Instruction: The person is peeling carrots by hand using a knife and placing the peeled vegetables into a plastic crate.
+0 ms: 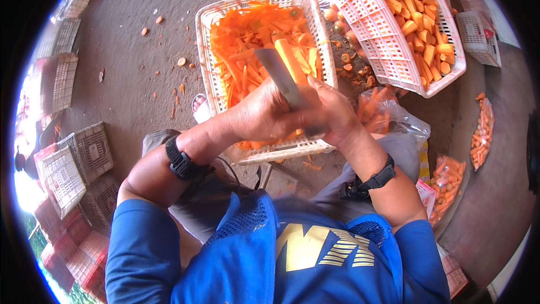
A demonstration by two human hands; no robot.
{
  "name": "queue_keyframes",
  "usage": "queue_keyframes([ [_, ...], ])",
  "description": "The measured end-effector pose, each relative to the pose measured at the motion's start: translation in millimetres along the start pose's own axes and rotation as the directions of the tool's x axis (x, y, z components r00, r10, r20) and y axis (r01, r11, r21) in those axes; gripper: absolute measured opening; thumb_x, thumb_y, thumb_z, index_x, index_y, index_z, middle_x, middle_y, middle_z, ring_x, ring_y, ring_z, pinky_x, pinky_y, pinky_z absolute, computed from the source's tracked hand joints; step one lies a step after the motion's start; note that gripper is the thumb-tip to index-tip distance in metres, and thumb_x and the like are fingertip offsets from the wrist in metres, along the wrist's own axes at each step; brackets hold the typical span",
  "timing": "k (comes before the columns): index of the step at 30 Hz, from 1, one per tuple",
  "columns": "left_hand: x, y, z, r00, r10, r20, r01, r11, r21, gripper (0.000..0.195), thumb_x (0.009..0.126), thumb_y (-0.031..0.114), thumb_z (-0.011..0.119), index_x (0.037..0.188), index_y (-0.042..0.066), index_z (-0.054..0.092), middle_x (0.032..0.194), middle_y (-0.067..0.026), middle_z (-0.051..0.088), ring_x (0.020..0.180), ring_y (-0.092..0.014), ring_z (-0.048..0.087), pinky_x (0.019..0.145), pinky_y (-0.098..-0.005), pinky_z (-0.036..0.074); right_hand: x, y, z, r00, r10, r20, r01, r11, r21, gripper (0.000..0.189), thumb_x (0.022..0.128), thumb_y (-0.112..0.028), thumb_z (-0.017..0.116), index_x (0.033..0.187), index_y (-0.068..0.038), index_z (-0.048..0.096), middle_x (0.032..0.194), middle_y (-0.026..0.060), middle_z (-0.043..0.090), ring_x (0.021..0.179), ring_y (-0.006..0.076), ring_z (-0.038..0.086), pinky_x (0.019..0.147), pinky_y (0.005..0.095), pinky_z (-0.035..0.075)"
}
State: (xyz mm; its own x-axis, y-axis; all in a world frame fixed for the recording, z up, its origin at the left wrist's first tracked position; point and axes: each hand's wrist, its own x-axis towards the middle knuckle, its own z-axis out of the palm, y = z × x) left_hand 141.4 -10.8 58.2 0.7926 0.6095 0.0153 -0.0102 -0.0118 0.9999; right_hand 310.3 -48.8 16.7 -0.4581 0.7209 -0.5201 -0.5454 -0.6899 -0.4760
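My left hand [261,114] comes in from the left and is closed round a knife, its broad metal blade [278,74] pointing up and to the left. A peeled carrot [291,61] lies close along the right side of the blade. My right hand [337,112] holds this carrot, with the thumb along its side. The fingers of both hands overlap and are partly blurred, so the knife's handle and the carrot's lower end are mostly hidden. Below them stands a white plastic crate [202,50] holding orange carrot peelings [240,50] and some carrot pieces.
A tilted crate [367,25] of peeled carrots [422,21] stands at the upper right. Carrot ends and scraps lie on the floor [126,63]. Clear bags of carrots [447,181] lie at the right. Stacked crates [63,181] line the left side.
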Motion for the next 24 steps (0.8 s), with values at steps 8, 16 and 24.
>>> queue_keyframes([
  [8, -6, -23, -137, 0.693, -0.060, -0.719, 0.230, 0.963, 0.142, 0.022, 0.090, 0.024, 0.063, 0.095, 0.003, 0.069, 0.069, -0.0018, 0.064, 0.052, -0.004, 0.048, 0.045, -0.0188, 0.037, -15, 0, 9, 0.984, 0.080, 0.162, -0.106, 0.982, 0.157, 0.035, 0.099, -0.034, 0.040, 0.120, -0.007, 0.051, 0.095, 0.0100, 0.062, 0.075, 0.0198, 0.061, 0.061, 0.0335, 0.050],
  [16, -1, 20, -49, 0.919, -0.207, -0.335, 0.193, 0.978, -0.075, 0.019, 0.091, 0.023, 0.063, 0.089, 0.004, 0.065, 0.069, 0.0000, 0.061, 0.053, -0.003, 0.047, 0.045, -0.0185, 0.035, -6, -7, 5, 0.999, -0.009, -0.049, 0.016, 0.989, 0.147, 0.039, 0.101, -0.035, 0.035, 0.116, -0.004, 0.053, 0.092, 0.0096, 0.063, 0.079, 0.0216, 0.062, 0.071, 0.0371, 0.053],
  [24, 7, 20, -22, 0.967, -0.249, -0.059, 0.227, 0.939, -0.257, 0.023, 0.087, 0.030, 0.068, 0.086, 0.007, 0.067, 0.067, 0.0015, 0.061, 0.052, -0.003, 0.050, 0.046, -0.0174, 0.038, -9, -9, 13, 0.964, -0.002, 0.264, -0.026, 0.994, 0.104, 0.054, 0.101, -0.041, 0.034, 0.139, -0.003, 0.037, 0.118, 0.0107, 0.057, 0.105, 0.0191, 0.057, 0.089, 0.0337, 0.047],
])
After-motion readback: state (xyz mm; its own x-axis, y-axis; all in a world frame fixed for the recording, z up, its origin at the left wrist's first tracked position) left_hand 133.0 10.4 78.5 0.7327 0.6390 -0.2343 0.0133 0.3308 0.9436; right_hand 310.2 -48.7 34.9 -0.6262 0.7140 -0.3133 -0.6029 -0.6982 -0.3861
